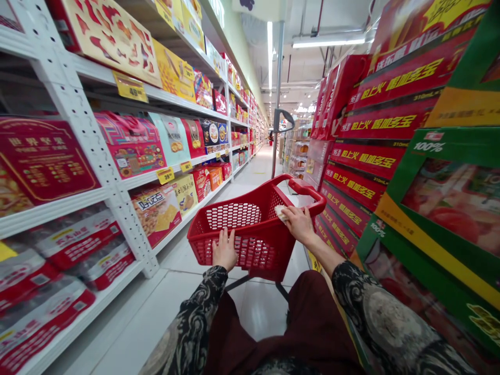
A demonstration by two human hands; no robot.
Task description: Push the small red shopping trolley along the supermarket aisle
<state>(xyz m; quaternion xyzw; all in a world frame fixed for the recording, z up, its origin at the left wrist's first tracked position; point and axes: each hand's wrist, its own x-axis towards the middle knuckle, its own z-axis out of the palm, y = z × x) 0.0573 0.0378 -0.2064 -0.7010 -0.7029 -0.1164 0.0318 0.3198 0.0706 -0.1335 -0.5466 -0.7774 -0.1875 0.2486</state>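
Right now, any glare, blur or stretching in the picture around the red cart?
Head view: a ceiling light glows near white; head view: the floor has a pale sheen under the red cart; head view: green boxes at the right edge look stretched and soft.

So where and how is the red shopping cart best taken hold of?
Probably by the handle, from above on the person's right: this rounded bar curves out at the top right end of the basket, which suits a wrapping grip. The right hand, with what looks like a white cloth, is close by.
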